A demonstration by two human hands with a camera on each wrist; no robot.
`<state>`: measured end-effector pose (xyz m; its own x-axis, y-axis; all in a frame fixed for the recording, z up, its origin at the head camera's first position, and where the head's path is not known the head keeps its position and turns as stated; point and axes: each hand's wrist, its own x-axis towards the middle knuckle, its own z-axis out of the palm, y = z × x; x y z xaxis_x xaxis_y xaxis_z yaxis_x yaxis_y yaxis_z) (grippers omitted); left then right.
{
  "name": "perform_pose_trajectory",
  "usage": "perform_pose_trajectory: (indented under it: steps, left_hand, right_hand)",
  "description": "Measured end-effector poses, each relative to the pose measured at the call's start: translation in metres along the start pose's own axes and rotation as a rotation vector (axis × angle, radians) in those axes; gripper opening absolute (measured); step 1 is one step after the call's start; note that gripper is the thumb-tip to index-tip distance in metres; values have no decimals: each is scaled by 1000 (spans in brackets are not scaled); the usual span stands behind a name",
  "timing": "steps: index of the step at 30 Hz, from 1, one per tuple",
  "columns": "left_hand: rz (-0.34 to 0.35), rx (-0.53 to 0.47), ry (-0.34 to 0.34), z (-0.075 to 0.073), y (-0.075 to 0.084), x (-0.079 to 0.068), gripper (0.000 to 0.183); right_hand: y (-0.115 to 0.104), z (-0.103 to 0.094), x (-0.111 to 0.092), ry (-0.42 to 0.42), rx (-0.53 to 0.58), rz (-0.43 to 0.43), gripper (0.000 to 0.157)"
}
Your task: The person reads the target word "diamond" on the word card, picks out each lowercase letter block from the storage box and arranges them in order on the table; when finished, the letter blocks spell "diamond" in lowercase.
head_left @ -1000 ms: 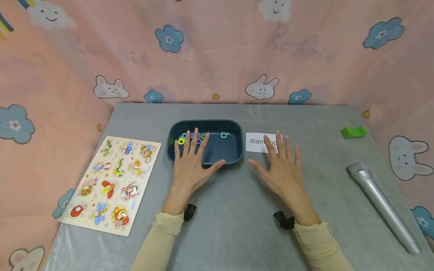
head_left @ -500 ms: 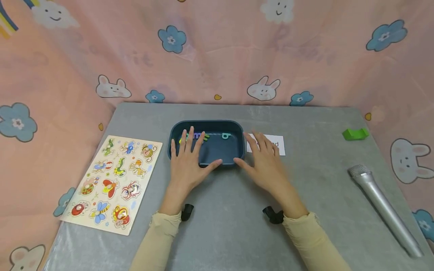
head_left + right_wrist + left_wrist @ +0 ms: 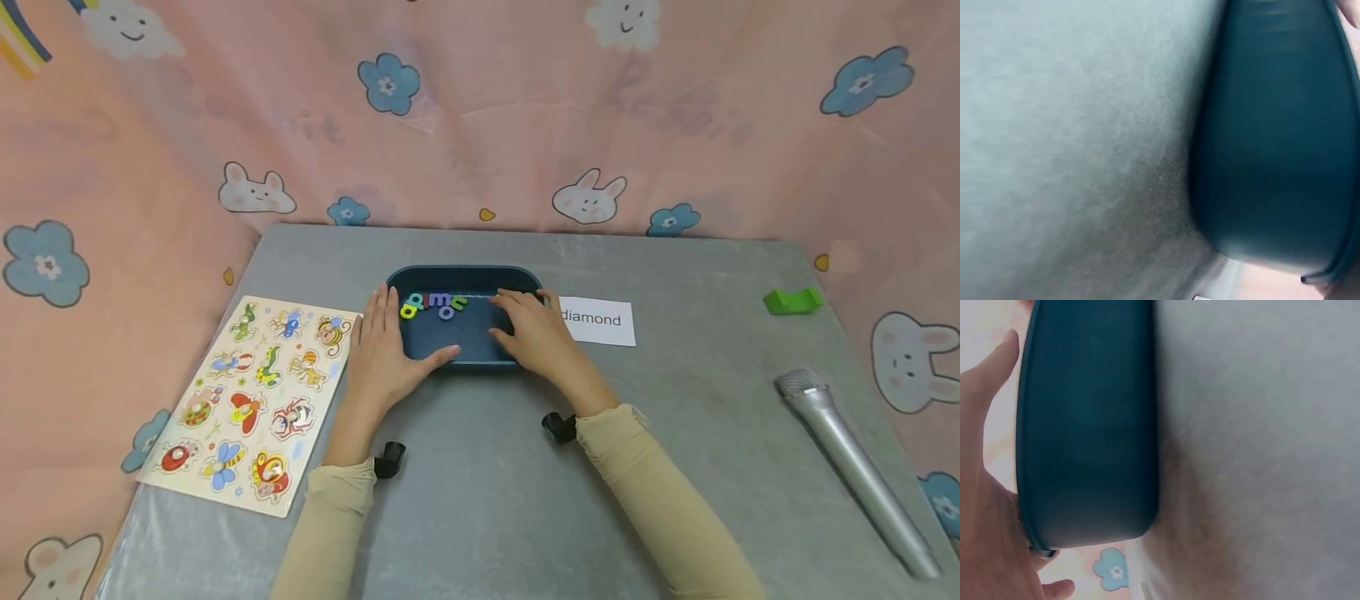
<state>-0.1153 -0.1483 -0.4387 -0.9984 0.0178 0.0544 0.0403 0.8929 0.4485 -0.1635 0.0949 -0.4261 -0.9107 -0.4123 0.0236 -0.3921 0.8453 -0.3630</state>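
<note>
A dark teal tray (image 3: 457,364) lies between my hands. My left hand (image 3: 378,367) is at its left end, fingers straight along that side and the thumb spread over the front edge. Across the tray's right end lies my right hand (image 3: 543,337), fingers loosely bent over the rim, thumb and forefinger apart. Several small coloured letters sit at the tray's back left, among them a purple m (image 3: 437,300) and a green n (image 3: 459,303). Both wrist views show the tray's outer wall (image 3: 1088,425) close up, with parts of each hand at the rim.
A card printed "diamond" (image 3: 597,321) lies right of the tray. To the left is an insect picture puzzle board (image 3: 247,408). A silver microphone (image 3: 855,467) and a green block (image 3: 792,302) lie on the right of the grey table (image 3: 480,517).
My left hand has shifted from over the tray to its left end. My right hand has moved left from the card onto the tray's right end, uncovering the word and hiding a teal letter.
</note>
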Motion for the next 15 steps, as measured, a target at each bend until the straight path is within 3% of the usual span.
perform_pose_trajectory:
  steps: [7, 15]
  left_hand:
    - [-16, -14, -30, 4, -2, 0, 135]
    - [-23, -31, -34, 5, -2, -1, 135]
  right_hand:
    - [-5, 2, 19, -86, -151, 42, 58]
    - [1, 11, 26, 15, -241, -4, 31]
